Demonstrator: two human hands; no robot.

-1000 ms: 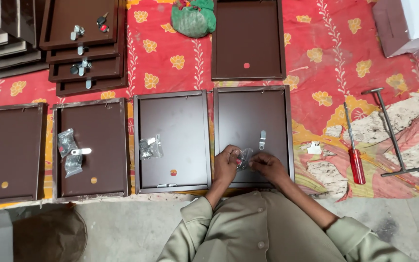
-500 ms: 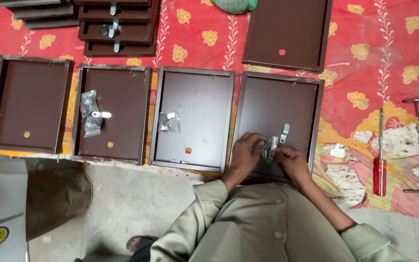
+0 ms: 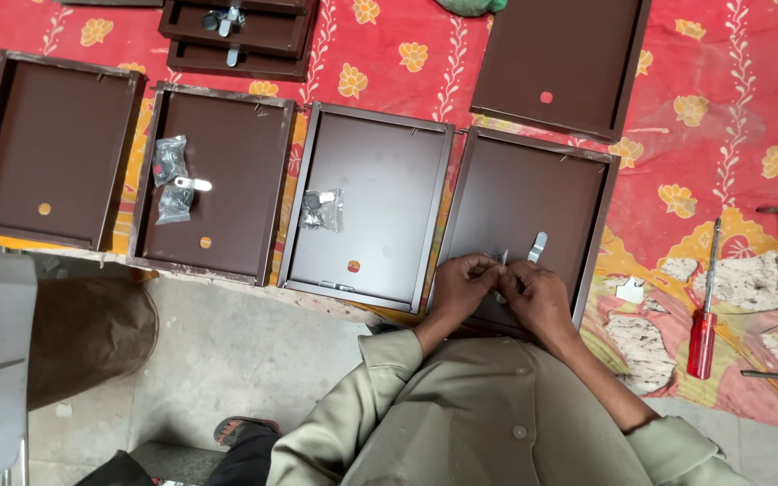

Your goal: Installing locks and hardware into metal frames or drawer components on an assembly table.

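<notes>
Hands: L hand [image 3: 457,286] & R hand [image 3: 533,297] sat together over near edge of rightmost brown tray [image 3: 533,193], fingertips pinched narrow on a small metal part [image 3: 503,261]; exact grip hidden.
Head view, tray: shallow brown metal panel w/ raised rim, lay flat on red floral cloth [image 3: 704,117].
Cam piece: small silver latch tab [image 3: 537,246] lay inside same tray, just beside R hand, not touched.
Step (judged): fitting lock hardware into panel, early-mid.
Next move needs: steady alignment, then likely red-handled screwdriver [image 3: 702,328], well apart to the right.
Other trays: bagged hardware [image 3: 321,209] waited in middle tray.
</notes>
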